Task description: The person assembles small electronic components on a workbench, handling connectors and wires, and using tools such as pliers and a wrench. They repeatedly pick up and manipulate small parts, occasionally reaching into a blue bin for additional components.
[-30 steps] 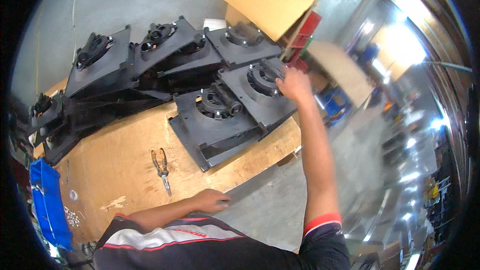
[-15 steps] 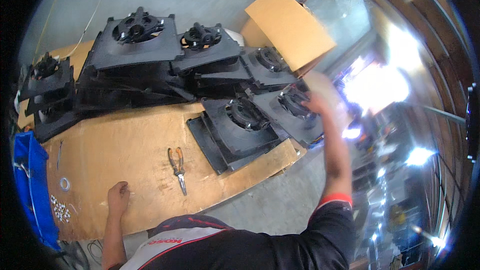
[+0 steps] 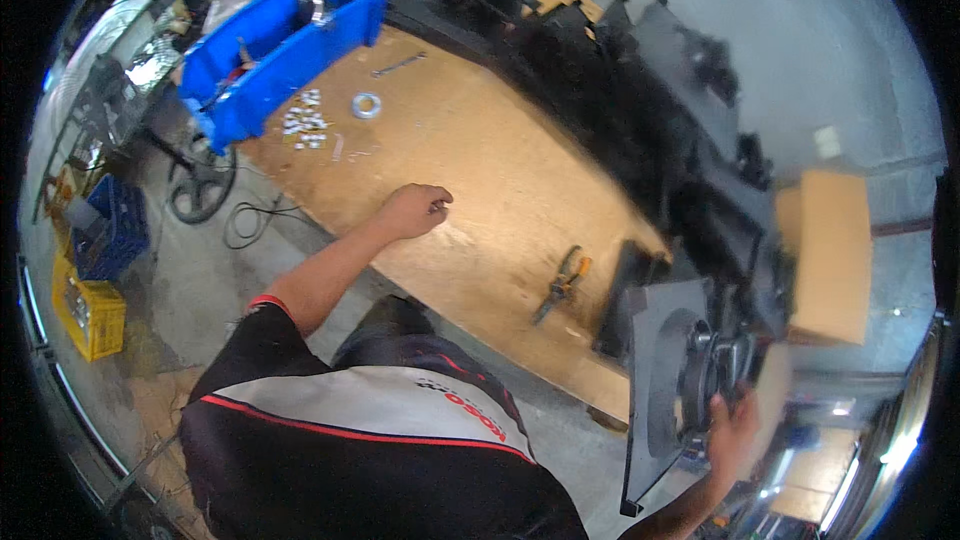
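Right hand: our bare right hand, gripping the fan housing of the panel below.
Held panel: one black square plastic panel with a round fan housing, tilted up on edge at the tabletop's right end; we cannot tell whether it touches the wood.
Left hand: our bare left hand, fingers curled, over the tabletop; we cannot tell whether it holds anything.
Tabletop: pale brown wooden board.
Pliers: one pair, orange-and-black handles, lying between our two hands.
Small parts: loose scatter of little white pieces, beside a pale flat ring.
Wrench: one slim metal wrench, near the long blue plastic bin.
Far side: piled black fan panels, blurred.
Carton: brown cardboard box, beyond the pile.
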`<state>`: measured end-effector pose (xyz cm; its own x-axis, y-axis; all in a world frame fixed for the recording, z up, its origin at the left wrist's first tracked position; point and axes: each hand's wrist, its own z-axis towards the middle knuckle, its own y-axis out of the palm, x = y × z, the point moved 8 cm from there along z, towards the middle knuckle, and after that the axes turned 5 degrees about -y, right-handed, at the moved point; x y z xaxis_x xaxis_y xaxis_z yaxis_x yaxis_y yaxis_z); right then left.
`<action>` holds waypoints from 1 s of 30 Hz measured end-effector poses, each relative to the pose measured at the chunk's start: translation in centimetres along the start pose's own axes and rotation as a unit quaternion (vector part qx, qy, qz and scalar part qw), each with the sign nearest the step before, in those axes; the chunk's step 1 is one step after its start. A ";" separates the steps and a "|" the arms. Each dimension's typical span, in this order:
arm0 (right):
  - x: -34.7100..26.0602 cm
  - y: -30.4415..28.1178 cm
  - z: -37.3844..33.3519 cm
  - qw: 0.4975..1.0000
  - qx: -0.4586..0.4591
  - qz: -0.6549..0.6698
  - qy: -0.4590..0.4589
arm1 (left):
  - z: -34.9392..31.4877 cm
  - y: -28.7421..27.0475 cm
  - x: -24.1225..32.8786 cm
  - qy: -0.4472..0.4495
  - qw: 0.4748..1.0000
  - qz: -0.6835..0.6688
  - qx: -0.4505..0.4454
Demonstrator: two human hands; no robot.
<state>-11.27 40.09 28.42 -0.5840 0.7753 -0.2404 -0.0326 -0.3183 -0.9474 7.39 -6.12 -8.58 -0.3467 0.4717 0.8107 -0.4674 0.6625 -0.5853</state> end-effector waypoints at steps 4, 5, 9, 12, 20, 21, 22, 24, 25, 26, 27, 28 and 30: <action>-7.1 6.8 2.0 0.995 -0.029 0.092 -0.036 | -3.4 -5.6 -4.8 -0.083 0.991 0.036 0.094; -8.1 8.2 2.3 0.997 0.012 0.009 -0.076 | -3.9 -6.5 -6.5 -0.102 0.987 0.027 0.119; -12.7 17.3 4.8 0.991 -0.063 0.121 -0.005 | -5.6 -12.1 -11.4 -0.146 0.962 0.092 0.213; -18.0 23.5 6.8 0.994 -0.063 0.079 -0.032 | -6.9 -16.3 -13.5 -0.173 0.942 0.144 0.250; -23.1 37.6 9.2 0.989 -0.095 0.092 0.069 | -7.1 -25.8 -10.2 -0.065 0.978 0.090 0.179; -22.7 39.2 9.7 0.992 -0.089 0.090 0.029 | -7.3 -28.3 -9.4 -0.062 0.975 0.073 0.203; -22.2 40.2 10.1 0.991 -0.083 0.105 0.028 | -7.6 -31.0 -8.5 -0.053 0.969 0.060 0.233; -23.6 41.4 10.4 0.987 -0.090 0.133 0.030 | -7.6 -35.6 -8.4 -0.065 0.959 0.044 0.271; -24.8 41.4 10.2 0.979 -0.114 0.156 0.060 | -7.1 -37.8 -9.2 -0.079 0.955 0.039 0.284; -24.8 42.2 10.2 0.966 -0.129 0.203 0.092 | -6.2 -39.8 -10.0 -0.087 0.950 0.032 0.297; -24.6 43.5 10.2 0.949 -0.145 0.251 0.124 | -5.0 -41.2 -10.8 -0.075 0.947 0.053 0.308; -24.2 44.7 10.2 0.928 -0.159 0.298 0.157 | -3.5 -42.3 -11.9 -0.061 0.944 0.073 0.317; -24.2 46.1 11.0 0.957 -0.125 0.240 0.105 | 0.6 -43.1 -14.6 -0.050 0.948 0.152 0.276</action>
<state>-7.60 0.68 -7.13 -0.3063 0.6728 -0.6734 0.4098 -0.5453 -0.7312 32.08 -41.91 4.76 -0.5959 0.5156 0.6157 -0.6781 0.0876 -0.7297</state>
